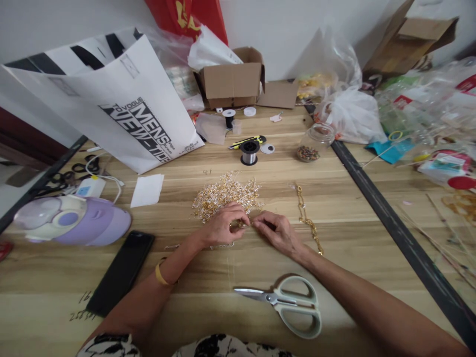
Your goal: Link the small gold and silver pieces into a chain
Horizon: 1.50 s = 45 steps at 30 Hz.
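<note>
My left hand (pixel 226 225) is closed in a pinch on a small gold-coloured piece (pixel 238 226), partly hidden by the fingers. Close beside it, my right hand (pixel 278 231) pinches thumb against fingers at the same spot. What lies between those fingertips is too small to make out. Just beyond the hands spreads a pile of gold and clear bead links (pixel 223 194). A gold chain (pixel 307 218) lies to the right of my right hand, and a thin silvery chain shows partly under my left. Scissors (pixel 280 300) with pale green handles rest nearer my body, blades pointing left.
A black phone (pixel 122 271) and a purple bottle (pixel 85 220) lie at left, near a large white bag (pixel 122 99). Behind the pile are a wire spool (pixel 249 153), a yellow cutter (pixel 245 143) and a glass jar (pixel 314 143). A cardboard box (pixel 232 82) stands at the back.
</note>
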Motion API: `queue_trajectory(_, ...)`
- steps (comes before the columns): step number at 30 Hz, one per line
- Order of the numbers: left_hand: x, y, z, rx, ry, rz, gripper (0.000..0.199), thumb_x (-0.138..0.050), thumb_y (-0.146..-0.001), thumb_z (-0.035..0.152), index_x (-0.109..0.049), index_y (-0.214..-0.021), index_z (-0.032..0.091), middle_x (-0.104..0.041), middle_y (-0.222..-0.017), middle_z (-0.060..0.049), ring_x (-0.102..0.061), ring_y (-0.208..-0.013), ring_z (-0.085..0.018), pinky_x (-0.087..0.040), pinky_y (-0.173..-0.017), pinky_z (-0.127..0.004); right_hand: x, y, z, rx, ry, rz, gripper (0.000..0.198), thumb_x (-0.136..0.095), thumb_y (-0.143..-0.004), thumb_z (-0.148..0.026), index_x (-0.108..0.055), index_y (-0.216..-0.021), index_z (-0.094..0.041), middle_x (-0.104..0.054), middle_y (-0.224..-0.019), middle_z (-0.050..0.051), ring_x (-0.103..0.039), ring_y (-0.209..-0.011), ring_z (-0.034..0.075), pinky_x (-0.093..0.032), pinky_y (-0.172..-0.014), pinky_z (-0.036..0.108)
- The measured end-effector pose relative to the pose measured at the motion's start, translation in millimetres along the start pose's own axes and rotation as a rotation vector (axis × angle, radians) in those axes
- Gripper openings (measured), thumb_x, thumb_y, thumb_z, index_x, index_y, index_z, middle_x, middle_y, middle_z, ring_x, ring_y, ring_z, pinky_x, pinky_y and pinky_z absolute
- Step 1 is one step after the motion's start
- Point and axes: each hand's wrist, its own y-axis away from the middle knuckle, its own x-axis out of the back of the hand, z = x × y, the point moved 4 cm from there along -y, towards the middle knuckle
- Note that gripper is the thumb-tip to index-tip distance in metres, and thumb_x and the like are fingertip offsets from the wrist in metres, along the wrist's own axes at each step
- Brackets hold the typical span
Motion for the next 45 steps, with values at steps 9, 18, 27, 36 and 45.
queue_trajectory(9, -6, 0, 3, 0.031, -0.065, 0.072, 0.017, -0.066, -0.079, 0.031, -0.062, -0.075, 0.015, -0.063, -0.071, -0.004, -0.052, -0.072, -0.016, -0.041, -0.072, -0.029, 0, 0, -1, 0.012, 0.004, 0.005, 0.021, -0.05, -0.089, -0.029, -0.065, -0.083, -0.015, -0.063, -0.072, 0.003, -0.053, -0.063, 0.013, -0.039, -0.057, 0.023)
queue_trajectory(18, -12, 0, 2, 0.047, -0.062, 0.135, 0.014, -0.067, -0.078, 0.028, -0.063, -0.071, 0.016, -0.066, -0.071, -0.004, -0.055, -0.071, -0.016, -0.042, -0.07, -0.029, -1, 1, 0, 0.013, -0.009, -0.019, 0.024, -0.049, -0.091, -0.033, -0.065, -0.085, -0.015, -0.065, -0.076, 0.004, -0.056, -0.067, 0.015, -0.041, -0.06, 0.024)
queue_trajectory(27, -13, 1, -4, 0.124, -0.029, 0.143, 0.008, -0.063, -0.078, 0.016, -0.065, -0.071, 0.016, -0.067, -0.071, -0.003, -0.057, -0.071, -0.015, -0.043, -0.069, -0.027, 0, -1, -2, 0.022, -0.005, -0.001, 0.029, -0.044, -0.093, -0.034, -0.063, -0.08, -0.016, -0.058, -0.069, 0.003, -0.051, -0.063, 0.013, -0.039, -0.058, 0.024)
queue_trajectory(36, -8, 0, -2, 0.146, 0.009, 0.128, 0.01, -0.059, -0.079, 0.016, -0.067, -0.073, 0.015, -0.066, -0.07, -0.004, -0.057, -0.066, -0.014, -0.044, -0.066, -0.026, 2, 0, -4, 0.025, -0.027, 0.03, 0.025, -0.05, -0.09, -0.036, -0.064, -0.089, -0.016, -0.06, -0.073, 0.003, -0.05, -0.062, 0.013, -0.038, -0.054, 0.023)
queue_trajectory(45, -10, 0, -4, 0.146, 0.007, 0.113, 0.007, -0.062, -0.079, 0.015, -0.068, -0.077, 0.016, -0.067, -0.072, -0.003, -0.058, -0.069, -0.014, -0.044, -0.067, -0.026, -2, 1, 3, -0.033, -0.054, 0.028, 0.021, -0.056, -0.085, -0.034, -0.062, -0.081, -0.015, -0.056, -0.066, 0.001, -0.047, -0.057, 0.011, -0.036, -0.051, 0.022)
